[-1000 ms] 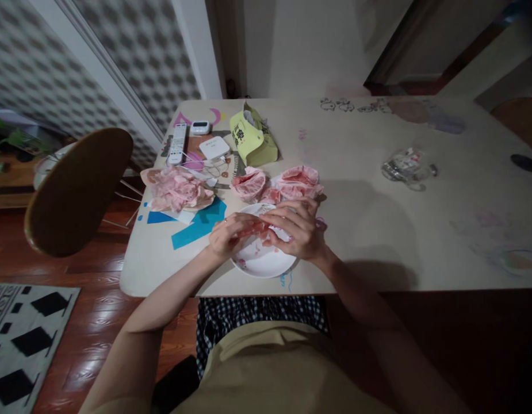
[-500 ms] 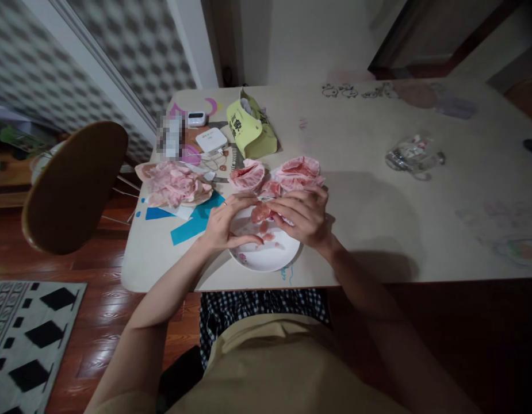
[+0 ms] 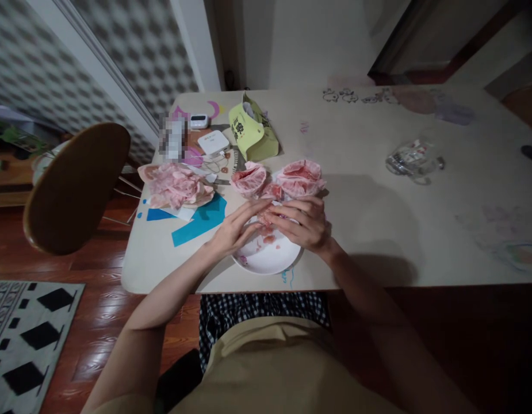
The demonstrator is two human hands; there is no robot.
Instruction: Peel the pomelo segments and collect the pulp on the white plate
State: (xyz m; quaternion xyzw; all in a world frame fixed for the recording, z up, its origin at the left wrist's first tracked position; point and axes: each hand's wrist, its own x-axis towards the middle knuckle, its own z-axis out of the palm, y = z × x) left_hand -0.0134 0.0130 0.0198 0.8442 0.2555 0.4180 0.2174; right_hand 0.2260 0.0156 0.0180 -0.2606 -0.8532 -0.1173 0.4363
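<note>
Now we pinch the fruit (image 3: pixel 266 217) with left hand (image 3: pixel 231 230) and right hand (image 3: pixel 303 223), peeling gently above the plate (image 3: pixel 270 261)

A plate (image 3: pixel 270 261) is sitting at the table's (image 3: pixel 378 230) near edge, fruit halves (image 3: pixel 300 178) lying just behind it, a peel pile (image 3: pixel 175 185) lying to its left.

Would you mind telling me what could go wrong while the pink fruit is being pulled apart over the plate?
1. The white plate sits at the table edge; a push from the left hand or right hand might tip it off.
2. Juice from the fruit piece may drip onto the blue paper.
</note>
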